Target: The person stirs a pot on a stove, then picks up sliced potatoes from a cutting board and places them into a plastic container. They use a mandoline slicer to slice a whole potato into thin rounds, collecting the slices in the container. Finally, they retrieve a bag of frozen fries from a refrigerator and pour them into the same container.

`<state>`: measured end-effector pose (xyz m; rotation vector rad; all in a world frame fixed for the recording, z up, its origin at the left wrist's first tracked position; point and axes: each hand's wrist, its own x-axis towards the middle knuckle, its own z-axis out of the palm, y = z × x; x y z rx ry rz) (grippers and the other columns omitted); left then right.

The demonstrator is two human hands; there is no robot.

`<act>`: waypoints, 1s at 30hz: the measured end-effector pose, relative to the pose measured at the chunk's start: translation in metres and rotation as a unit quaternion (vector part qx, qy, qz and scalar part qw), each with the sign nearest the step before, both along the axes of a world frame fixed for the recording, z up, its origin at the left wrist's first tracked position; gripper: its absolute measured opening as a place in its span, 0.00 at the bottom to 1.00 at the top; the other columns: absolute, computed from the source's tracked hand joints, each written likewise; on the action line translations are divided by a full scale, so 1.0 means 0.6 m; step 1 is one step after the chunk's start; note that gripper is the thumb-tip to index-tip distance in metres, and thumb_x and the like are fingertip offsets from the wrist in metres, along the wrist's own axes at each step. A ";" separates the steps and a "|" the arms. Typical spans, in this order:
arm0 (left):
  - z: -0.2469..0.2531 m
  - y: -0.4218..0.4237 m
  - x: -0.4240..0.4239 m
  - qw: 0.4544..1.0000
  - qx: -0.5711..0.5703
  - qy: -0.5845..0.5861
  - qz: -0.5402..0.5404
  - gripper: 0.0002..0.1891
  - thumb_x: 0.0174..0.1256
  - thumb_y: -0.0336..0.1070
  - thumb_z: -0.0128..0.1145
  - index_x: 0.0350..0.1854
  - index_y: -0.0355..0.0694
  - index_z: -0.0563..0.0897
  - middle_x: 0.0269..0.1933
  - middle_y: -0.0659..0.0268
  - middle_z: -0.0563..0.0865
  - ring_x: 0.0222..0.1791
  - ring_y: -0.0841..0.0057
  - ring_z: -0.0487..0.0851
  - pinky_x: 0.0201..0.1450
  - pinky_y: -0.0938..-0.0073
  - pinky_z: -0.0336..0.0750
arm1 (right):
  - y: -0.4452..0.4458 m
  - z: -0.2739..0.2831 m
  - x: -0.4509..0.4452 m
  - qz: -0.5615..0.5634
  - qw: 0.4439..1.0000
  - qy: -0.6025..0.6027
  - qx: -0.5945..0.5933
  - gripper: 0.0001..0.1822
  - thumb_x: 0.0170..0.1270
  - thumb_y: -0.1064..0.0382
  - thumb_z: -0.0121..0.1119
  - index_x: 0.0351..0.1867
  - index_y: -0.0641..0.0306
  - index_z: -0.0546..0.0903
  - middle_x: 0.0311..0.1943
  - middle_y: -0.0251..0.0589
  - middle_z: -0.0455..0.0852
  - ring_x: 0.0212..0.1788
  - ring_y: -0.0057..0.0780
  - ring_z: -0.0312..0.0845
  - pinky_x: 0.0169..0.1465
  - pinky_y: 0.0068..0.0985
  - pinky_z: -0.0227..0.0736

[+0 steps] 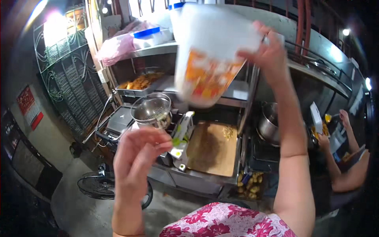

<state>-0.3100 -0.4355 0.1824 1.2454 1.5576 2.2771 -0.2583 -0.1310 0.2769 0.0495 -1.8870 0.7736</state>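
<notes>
Raised over the counter, my right hand (266, 49) grips the upper side of a large white plastic tub (213, 38). The tub is tilted and motion-blurred, with an orange and red print on its side. My left hand (136, 157) is lower and to the left, its thumb and fingertips drawn together; nothing shows in them. Just beyond those fingertips lies a white slicer (178, 154) with green pieces on it. Beside it is a wooden cutting board (211, 148) with a small pile of pale chopped food (228, 132).
A wire strainer (151, 109) sits over a metal pot, near a tray of fried food (142, 81). A pink plastic bag (115, 49) lies on the upper shelf. At right are a steel pot (269, 124) and a co-worker's arms (328, 160). A fan (97, 186) stands at lower left.
</notes>
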 end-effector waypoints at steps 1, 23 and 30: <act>-0.014 -0.011 0.004 0.996 -0.050 0.066 0.013 0.07 0.64 0.28 0.49 0.43 0.34 0.72 0.42 0.56 0.79 0.44 0.67 0.79 0.52 0.62 0.74 | 0.037 0.042 -0.012 -0.153 0.959 0.042 0.235 0.38 0.41 0.62 0.73 0.56 0.61 0.67 0.50 0.45 0.75 0.50 0.30 0.73 0.48 0.27 0.75; 0.079 0.084 0.071 0.794 -0.237 0.545 0.130 0.04 0.51 0.29 0.59 0.29 0.44 0.82 0.30 0.71 0.80 0.37 0.72 0.82 0.51 0.60 0.76 | 0.230 -0.056 -0.378 -0.293 0.914 0.254 0.120 0.24 0.54 0.67 0.60 0.54 0.65 0.69 0.48 0.52 0.75 0.49 0.42 0.73 0.50 0.35 0.69; -0.039 0.052 0.026 0.781 -0.184 0.557 0.215 0.16 0.52 0.48 0.59 0.33 0.40 0.83 0.29 0.65 0.79 0.40 0.66 0.77 0.50 0.56 0.75 | -0.190 -0.277 -0.189 0.513 0.639 -0.257 -0.512 0.16 0.69 0.59 0.38 0.47 0.67 0.74 0.32 0.46 0.85 0.34 0.29 0.81 0.43 0.28 0.75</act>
